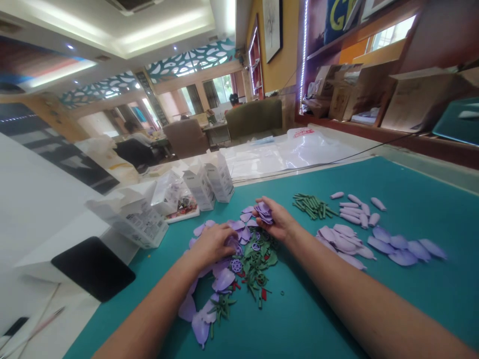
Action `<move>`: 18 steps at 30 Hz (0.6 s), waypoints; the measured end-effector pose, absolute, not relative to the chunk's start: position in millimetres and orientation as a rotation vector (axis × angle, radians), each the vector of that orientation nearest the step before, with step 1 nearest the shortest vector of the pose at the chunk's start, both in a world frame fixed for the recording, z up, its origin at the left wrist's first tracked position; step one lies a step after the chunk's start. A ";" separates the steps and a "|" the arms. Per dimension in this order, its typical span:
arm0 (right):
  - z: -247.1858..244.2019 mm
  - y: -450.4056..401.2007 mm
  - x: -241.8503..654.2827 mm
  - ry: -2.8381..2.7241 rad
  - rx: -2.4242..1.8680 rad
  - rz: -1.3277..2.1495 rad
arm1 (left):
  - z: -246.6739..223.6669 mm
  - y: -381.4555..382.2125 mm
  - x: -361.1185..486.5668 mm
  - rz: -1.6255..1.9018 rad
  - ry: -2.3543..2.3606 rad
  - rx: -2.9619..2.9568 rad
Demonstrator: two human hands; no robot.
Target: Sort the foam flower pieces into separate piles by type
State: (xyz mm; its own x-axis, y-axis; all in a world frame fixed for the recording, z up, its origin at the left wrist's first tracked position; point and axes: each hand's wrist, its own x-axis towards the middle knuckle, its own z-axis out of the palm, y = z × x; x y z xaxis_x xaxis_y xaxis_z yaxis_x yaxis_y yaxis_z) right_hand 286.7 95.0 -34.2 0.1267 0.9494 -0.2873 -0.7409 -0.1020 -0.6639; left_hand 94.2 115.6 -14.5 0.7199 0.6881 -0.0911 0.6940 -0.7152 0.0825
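probably lilac foam petals [264, 213] in right hand [277, 222]

1. White printed cardboard boxes [200, 184] stand along the far edge of the teal cutting mat [392, 199].
2. Brown cardboard cartons [348, 94] sit on a wooden shelf [422, 144].
3. A seated person [134, 147] sits farther back, near a tan armchair [186, 137].

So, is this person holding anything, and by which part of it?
The right hand pinches a small bunch of purple petals by their lower edges. The left hand lies on a purple pile; whether it grips anything cannot be told.
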 end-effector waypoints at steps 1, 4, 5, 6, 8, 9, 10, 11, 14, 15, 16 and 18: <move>-34.4 95.1 286.8 -0.324 -0.835 1.460 | -14.9 114.6 90.4 -0.095 1.135 2.815; -35.5 95.5 286.5 -0.328 -0.844 1.452 | -12.7 113.8 78.6 -0.123 1.144 2.831; -35.9 95.6 286.3 -0.329 -0.846 1.450 | -11.0 114.1 75.4 -0.129 1.155 2.834; -36.1 95.5 286.0 -0.330 -0.849 1.448 | -9.1 114.5 73.2 -0.132 1.171 2.837; -36.4 95.3 285.2 -0.333 -0.856 1.444 | -5.4 115.1 73.1 -0.126 1.200 2.847; -36.3 95.1 284.7 -0.334 -0.862 1.442 | -4.0 115.0 75.6 -0.119 1.208 2.856; -36.3 94.8 284.2 -0.336 -0.868 1.440 | -3.5 114.4 79.7 -0.112 1.207 2.869; -36.2 94.6 283.6 -0.337 -0.875 1.439 | -3.8 113.3 85.3 -0.107 1.198 2.885; -36.2 94.0 282.2 -0.349 -0.892 1.437 | -9.6 107.7 105.7 -0.099 1.178 2.934; -36.3 93.9 281.8 -0.355 -0.893 1.437 | -12.5 105.5 112.0 -0.092 1.182 2.947; -36.4 93.8 281.4 -0.362 -0.892 1.437 | -15.5 103.6 117.4 -0.083 1.192 2.958; -36.8 94.1 280.8 -0.372 -0.889 1.434 | -20.8 100.9 125.0 -0.055 1.229 2.969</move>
